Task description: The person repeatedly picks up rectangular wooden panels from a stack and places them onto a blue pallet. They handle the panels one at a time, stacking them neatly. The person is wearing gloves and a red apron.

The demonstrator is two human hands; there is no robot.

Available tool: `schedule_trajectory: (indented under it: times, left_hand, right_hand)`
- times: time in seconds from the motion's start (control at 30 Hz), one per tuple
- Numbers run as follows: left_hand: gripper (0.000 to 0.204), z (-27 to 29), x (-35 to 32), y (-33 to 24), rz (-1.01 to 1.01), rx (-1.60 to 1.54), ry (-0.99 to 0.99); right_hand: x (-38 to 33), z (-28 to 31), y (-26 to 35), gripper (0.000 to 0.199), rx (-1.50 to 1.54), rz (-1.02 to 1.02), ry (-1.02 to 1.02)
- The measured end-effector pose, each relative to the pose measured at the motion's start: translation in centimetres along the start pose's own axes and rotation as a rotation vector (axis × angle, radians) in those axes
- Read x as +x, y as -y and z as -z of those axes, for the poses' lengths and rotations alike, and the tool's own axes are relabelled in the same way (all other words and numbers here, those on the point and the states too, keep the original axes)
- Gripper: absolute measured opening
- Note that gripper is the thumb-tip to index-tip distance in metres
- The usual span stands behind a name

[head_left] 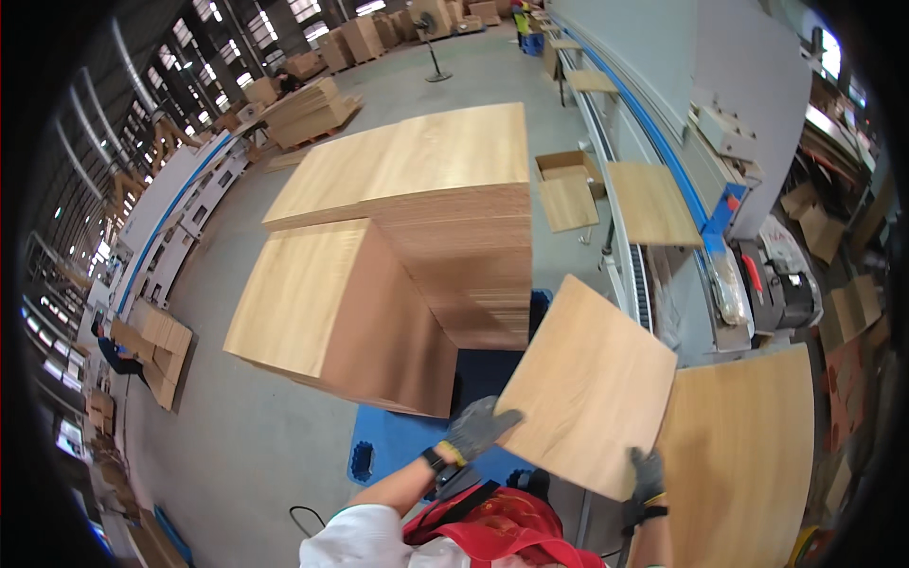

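Between my two gloved hands I hold a light wood-grain panel [592,388], tilted in front of me. My left hand [478,428], in a grey glove, grips its left edge with the thumb lying on top. At the lower right corner my right hand [648,476] is closed on the same panel, also gloved; some of its fingers are hidden beneath. Ahead and to the left rise tall stacks of similar panels [303,275], standing on a blue plastic pallet [388,440]. A larger wood-grain board [743,454] lies to the right, partly behind the held panel.
A machine [748,180] with a blue-edged conveyor runs along the right, carrying a panel [653,202]. Beside it an open carton [573,170] stands on the floor. At far left a person [115,358] is by a stack of boards. A pedestal fan [434,57] stands farther back.
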State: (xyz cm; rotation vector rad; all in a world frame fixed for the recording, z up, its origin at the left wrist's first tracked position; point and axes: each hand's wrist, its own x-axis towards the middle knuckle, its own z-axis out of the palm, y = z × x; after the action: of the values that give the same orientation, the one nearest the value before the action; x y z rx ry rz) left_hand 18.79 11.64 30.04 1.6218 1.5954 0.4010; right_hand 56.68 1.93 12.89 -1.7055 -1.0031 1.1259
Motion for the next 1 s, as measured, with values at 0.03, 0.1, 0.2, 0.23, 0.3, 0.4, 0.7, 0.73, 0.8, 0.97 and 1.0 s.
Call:
schedule_trajectory:
  times: [0.03,0.1,0.2,0.23,0.3,0.4,0.7,0.73,0.8,0.97,1.0]
  left_hand:
    - [0.050,2.6,-2.2,0.9,-0.044,0.023,-0.022]
    - [0.037,7.8,-6.7,3.2,-0.120,-0.053,-0.106]
    - [0.024,15.5,-12.2,6.4,-0.018,-0.298,-0.413]
    - [0.023,17.6,-13.7,8.0,0.018,-0.444,-0.554]
    - [0.026,19.9,-15.2,12.8,-0.156,-0.946,-0.866]
    - [0.039,23.2,-15.9,19.5,-0.065,-0.660,-1.217]
    - [0.068,39.1,-13.6,37.0,0.231,0.025,-1.425]
    - [0.068,40.2,-13.3,37.7,0.260,0.032,-1.388]
    - [0.061,41.5,-12.6,37.8,0.246,0.042,-1.344]
    - [0.049,42.6,-11.6,37.1,0.276,0.000,-1.328]
    - [0.048,42.6,-11.3,37.5,0.290,-0.007,-1.352]
  right_hand:
    - [-0.3,-2.3,-2.2,0.039,0.136,0.005,0.000]
    - [-4.0,-7.6,6.3,0.038,0.377,-0.028,0.046]
    - [-5.5,-15.4,12.4,0.034,0.434,0.074,0.141]
    - [-6.1,-17.4,16.0,0.036,0.033,0.365,0.178]
    - [-7.6,-22.3,23.1,0.034,0.333,0.255,0.340]
    - [-5.9,-30.3,25.9,0.035,-0.284,0.979,0.318]
    - [-6.4,-52.5,34.1,0.079,-0.392,0.535,0.472]
    - [-7.1,-53.2,35.6,0.076,-0.427,0.485,0.468]
    - [-6.9,-54.5,35.4,0.076,-0.475,0.500,0.381]
    - [-5.6,-55.6,34.8,0.079,-0.461,0.461,0.418]
    - [-5.6,-55.7,35.0,0.080,-0.468,0.465,0.411]
